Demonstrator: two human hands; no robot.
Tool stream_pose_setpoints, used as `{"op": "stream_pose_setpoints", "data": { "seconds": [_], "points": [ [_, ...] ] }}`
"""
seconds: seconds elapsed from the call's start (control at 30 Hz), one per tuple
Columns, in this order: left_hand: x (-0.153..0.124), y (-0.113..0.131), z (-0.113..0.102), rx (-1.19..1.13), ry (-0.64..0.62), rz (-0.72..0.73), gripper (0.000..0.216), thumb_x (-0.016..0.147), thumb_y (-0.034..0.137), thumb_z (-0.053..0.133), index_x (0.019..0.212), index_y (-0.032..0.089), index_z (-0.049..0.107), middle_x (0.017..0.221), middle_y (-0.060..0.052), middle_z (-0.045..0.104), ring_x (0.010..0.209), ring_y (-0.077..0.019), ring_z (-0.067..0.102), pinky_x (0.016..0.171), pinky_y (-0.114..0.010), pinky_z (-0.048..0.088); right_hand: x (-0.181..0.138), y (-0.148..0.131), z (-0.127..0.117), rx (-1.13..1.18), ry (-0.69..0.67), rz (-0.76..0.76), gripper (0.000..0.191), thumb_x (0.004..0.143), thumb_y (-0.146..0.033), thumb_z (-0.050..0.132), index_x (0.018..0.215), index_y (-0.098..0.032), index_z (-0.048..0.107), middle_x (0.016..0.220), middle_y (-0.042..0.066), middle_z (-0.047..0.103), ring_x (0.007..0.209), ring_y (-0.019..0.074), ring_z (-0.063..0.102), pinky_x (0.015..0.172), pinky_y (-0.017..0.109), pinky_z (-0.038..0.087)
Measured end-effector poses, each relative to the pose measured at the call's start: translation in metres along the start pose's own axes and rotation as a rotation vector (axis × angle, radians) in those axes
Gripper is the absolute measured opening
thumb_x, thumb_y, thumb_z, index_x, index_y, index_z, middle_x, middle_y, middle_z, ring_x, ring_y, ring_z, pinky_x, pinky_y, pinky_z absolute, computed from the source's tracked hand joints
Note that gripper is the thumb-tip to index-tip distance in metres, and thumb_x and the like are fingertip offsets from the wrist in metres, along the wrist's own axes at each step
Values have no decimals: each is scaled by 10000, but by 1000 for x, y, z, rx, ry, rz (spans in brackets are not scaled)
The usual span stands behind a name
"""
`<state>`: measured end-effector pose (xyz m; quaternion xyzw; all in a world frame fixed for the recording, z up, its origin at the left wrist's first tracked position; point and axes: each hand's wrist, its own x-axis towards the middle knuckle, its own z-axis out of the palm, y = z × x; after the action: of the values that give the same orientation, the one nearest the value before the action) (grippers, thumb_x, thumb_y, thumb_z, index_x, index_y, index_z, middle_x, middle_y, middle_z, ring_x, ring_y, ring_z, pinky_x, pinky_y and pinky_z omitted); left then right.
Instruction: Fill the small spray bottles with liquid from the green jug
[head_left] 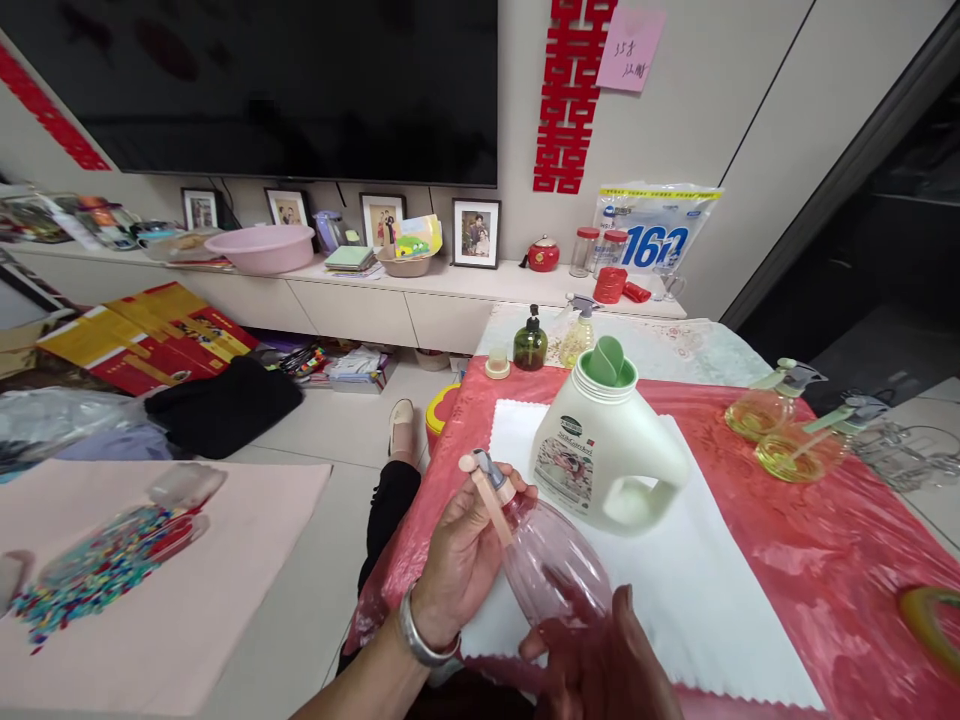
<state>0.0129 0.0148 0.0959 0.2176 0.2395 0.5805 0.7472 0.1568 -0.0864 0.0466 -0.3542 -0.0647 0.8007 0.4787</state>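
Your left hand [461, 555] has its fingers clamped round the neck of the pink spray bottle [555, 570]; your right hand [607, 665] grips the base. Hold it level, clear of the detergent jug [600, 455] at 1 o'clock.

The right hand [607, 665], cut by the bottom edge, hides the base of the pink spray bottle [551, 565]. Print on the jug label [568, 468] is illegible.

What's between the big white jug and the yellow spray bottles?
Nothing stands there. The head view shows only the white sheet and bare red tablecloth between the white jug and the yellow spray bottles.
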Motion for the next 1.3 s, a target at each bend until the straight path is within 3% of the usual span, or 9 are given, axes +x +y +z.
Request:
{"op": "stream_pose_setpoints", "data": {
  "seconds": [0.1,0.23,0.4,0.6,0.73,0.83,0.93,1.13,1.3],
  "points": [
    [0,-4,-3,-15,117,12,255,708,260,879,912,181,749,923,-31,737,902,-194,693,991,-381,525,-7,2,11,-120,206,-191,983,736,-720,718,1519,-387,226,1169,101,675,576,171,659,566,361,547],
    [-3,-7,-7,-22,167,6,301,667,296,904,899,163,766,930,-47,762,897,-196,712,932,-338,548,-11,1,17,-253,288,-442,985,611,-605,861,1446,-327,418,1274,118,615,704,193,665,637,380,573],
    [-12,6,-5,17,103,41,369,627,342,932,913,168,777,902,-34,759,896,-173,697,917,-289,537,1,-1,12,-66,151,-169,845,704,-709,748,1344,-210,512,917,96,711,490,154,597,415,253,425],
    [-24,23,0,25,42,48,325,657,333,921,905,200,759,876,-16,760,821,-134,695,828,-245,537,12,5,12,213,-10,223,775,804,-797,567,1069,-78,680,766,151,726,582,166,683,516,206,489],
    [-27,23,-13,33,129,80,276,648,358,921,730,195,715,883,-20,773,871,-165,714,873,-289,538,23,10,6,105,11,62,854,683,-820,671,1234,-169,637,941,164,751,709,218,726,548,257,530],
    [-23,20,-22,30,182,99,302,629,370,926,653,183,691,943,-52,782,1010,-227,709,1006,-367,504,25,8,0,22,49,-131,925,594,-657,858,1377,-301,517,1263,144,673,688,230,716,521,327,541],
    [-18,21,-19,44,154,85,287,643,361,917,623,179,696,940,-56,778,1021,-234,702,1049,-386,478,19,5,-2,-38,28,-226,966,581,-504,925,1405,-291,468,1256,147,664,655,221,699,510,325,525],
    [-9,32,0,121,32,79,380,600,407,938,859,167,798,934,-63,768,918,-190,687,942,-309,501,17,1,0,58,-84,15,754,723,-718,734,1243,-185,617,1051,134,727,659,173,682,604,305,546],
    [0,42,0,181,10,52,435,607,409,936,940,169,793,973,-63,757,922,-178,673,909,-283,501,33,4,2,33,-156,89,850,740,-842,595,1168,-111,663,881,145,739,604,145,647,594,264,517]
  ]
}}
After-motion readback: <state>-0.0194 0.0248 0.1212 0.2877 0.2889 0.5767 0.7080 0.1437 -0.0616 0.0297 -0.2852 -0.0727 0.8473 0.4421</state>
